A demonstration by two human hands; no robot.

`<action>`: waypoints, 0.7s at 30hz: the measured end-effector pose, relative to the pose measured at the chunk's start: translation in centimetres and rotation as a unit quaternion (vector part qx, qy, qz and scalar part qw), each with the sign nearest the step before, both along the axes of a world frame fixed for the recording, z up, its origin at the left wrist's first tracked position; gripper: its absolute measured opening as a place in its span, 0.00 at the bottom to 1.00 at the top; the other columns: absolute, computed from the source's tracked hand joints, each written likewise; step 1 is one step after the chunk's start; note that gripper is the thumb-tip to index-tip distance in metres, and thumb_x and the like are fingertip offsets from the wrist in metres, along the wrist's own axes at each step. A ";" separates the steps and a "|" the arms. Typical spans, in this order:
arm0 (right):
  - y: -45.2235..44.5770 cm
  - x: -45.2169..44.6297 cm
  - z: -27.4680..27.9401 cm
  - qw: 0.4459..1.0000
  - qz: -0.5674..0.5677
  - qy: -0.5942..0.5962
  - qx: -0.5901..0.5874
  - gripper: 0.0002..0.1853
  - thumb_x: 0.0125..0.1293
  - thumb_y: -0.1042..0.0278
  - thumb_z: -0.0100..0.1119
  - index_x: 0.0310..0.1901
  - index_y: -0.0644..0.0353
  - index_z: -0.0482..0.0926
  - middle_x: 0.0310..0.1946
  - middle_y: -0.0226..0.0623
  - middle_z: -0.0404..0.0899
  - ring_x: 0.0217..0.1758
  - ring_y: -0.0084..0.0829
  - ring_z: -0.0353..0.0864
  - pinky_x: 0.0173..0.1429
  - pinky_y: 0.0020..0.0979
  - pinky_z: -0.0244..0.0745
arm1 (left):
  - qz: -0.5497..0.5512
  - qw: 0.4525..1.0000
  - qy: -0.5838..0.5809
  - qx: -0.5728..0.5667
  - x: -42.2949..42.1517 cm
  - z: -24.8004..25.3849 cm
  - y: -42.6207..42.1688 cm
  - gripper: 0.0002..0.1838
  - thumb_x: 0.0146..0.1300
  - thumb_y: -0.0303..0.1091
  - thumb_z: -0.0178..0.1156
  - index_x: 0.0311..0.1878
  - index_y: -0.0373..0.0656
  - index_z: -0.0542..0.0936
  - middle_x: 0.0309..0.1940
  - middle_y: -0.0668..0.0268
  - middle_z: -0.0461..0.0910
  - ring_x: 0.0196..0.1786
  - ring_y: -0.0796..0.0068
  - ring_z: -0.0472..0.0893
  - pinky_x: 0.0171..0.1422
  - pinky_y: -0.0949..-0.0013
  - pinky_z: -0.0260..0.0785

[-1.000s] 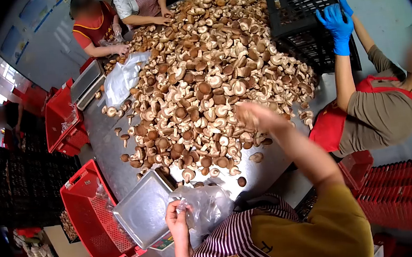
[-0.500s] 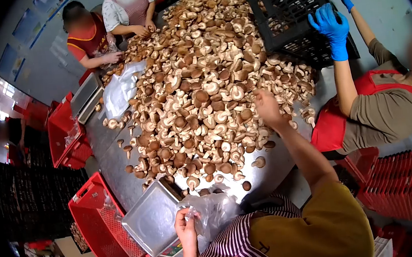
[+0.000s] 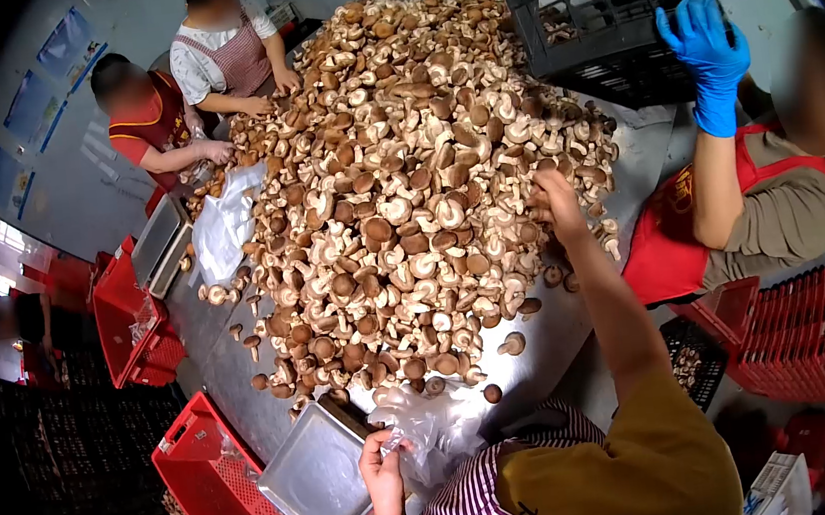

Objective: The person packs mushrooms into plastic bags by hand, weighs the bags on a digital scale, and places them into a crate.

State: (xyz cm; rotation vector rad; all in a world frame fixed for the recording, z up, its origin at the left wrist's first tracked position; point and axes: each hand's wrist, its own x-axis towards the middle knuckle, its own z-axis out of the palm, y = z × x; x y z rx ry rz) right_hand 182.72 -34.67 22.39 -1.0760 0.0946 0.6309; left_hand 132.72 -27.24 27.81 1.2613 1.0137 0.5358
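Observation:
My left hand [image 3: 382,467] pinches the edge of a clear plastic bag [image 3: 433,434] at the table's near edge, beside a metal scale pan [image 3: 317,476]. My right hand [image 3: 558,204] reaches across to the right side of a large heap of brown-capped shiitake mushrooms [image 3: 408,218]. Its fingers are bent around a mushroom [image 3: 534,206], partly hidden by the hand. A few loose mushrooms, one of them a pale-stemmed mushroom [image 3: 511,345], lie on the steel table [image 3: 566,327] below the heap.
A co-worker's blue-gloved hand [image 3: 710,55] holds a black crate [image 3: 608,11] over the far right. Two other people handle mushrooms at the far left, near a white bag [image 3: 228,227] and another scale [image 3: 160,242]. Red crates [image 3: 226,493] stand along the left side; stacked red crates [image 3: 808,337] are at right.
My view has shifted, so the heap appears lower and farther left. The co-worker's black crate has risen away from the heap. My right hand stays at the heap, the left at the bag.

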 end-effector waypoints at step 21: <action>0.9 -10.9 1.0 0.992 0.128 0.009 -0.014 0.20 0.60 0.78 0.50 0.56 0.62 0.70 0.51 0.40 0.77 0.32 0.26 0.77 0.30 0.24 0.73 | -0.046 0.998 -0.033 -0.018 0.4 -0.5 0.5 0.09 0.65 0.17 0.48 0.44 0.36 0.77 0.34 0.67 0.81 0.37 0.80 0.79 0.47 0.76 0.70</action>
